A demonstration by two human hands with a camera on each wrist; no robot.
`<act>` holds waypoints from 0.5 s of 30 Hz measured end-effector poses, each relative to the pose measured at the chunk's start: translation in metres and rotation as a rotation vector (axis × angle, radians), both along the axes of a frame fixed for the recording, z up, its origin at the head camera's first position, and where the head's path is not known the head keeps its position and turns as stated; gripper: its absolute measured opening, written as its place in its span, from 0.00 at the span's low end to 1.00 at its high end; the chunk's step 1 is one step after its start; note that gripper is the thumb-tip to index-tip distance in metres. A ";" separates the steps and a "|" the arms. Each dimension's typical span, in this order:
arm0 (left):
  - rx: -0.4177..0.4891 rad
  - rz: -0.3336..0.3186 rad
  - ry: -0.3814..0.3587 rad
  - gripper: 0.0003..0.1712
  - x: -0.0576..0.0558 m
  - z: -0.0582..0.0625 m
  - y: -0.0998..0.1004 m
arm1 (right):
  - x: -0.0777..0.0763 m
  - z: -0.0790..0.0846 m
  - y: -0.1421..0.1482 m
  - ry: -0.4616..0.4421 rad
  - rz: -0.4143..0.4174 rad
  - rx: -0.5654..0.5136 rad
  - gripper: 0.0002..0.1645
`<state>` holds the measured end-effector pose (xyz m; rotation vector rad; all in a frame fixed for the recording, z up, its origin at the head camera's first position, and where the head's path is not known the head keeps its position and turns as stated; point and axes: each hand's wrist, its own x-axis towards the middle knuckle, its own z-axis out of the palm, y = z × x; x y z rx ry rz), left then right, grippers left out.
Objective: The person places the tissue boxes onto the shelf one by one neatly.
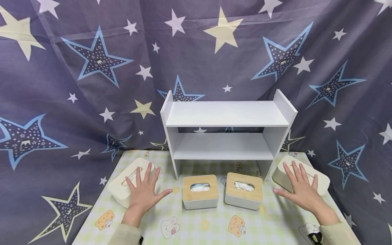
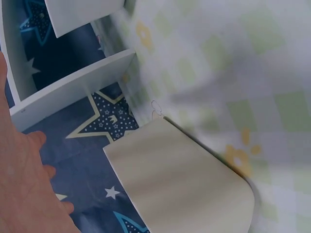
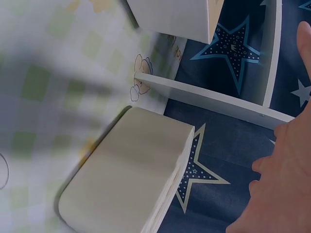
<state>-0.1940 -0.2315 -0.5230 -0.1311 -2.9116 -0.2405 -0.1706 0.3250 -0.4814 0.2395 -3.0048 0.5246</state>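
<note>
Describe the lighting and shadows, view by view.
Head: bright and even, soft shadows on the tablecloth; left wrist: dimmer, faint darker bands across the left cream box; right wrist: also dimmer, dark streaks on the cloth beside the right cream box.

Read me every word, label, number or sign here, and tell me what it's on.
"life", sideways, on the green-and-white checked tablecloth beneath the white two-tier shelf.
"ck", at the same cloth's back left edge; anything before it is unclear.
Brownish marks on the rounded cream box by the left hand: too blurred to read.
I can read no brands or numbers.
</note>
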 end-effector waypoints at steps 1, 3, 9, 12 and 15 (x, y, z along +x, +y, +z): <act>-0.006 -0.001 0.003 0.60 0.000 -0.001 0.001 | 0.000 0.000 -0.001 0.004 0.002 -0.004 0.65; -0.019 -0.003 0.010 0.60 0.000 -0.002 0.002 | 0.000 0.000 -0.003 0.011 0.005 -0.011 0.65; -0.033 -0.005 0.024 0.60 0.001 -0.004 0.007 | 0.001 -0.004 -0.009 0.032 0.010 -0.018 0.65; -0.028 -0.003 0.025 0.60 0.002 -0.006 0.009 | 0.001 -0.006 -0.012 0.040 0.018 -0.035 0.65; -0.018 -0.006 0.011 0.60 0.003 -0.008 0.011 | 0.000 -0.008 -0.015 0.039 0.026 -0.048 0.65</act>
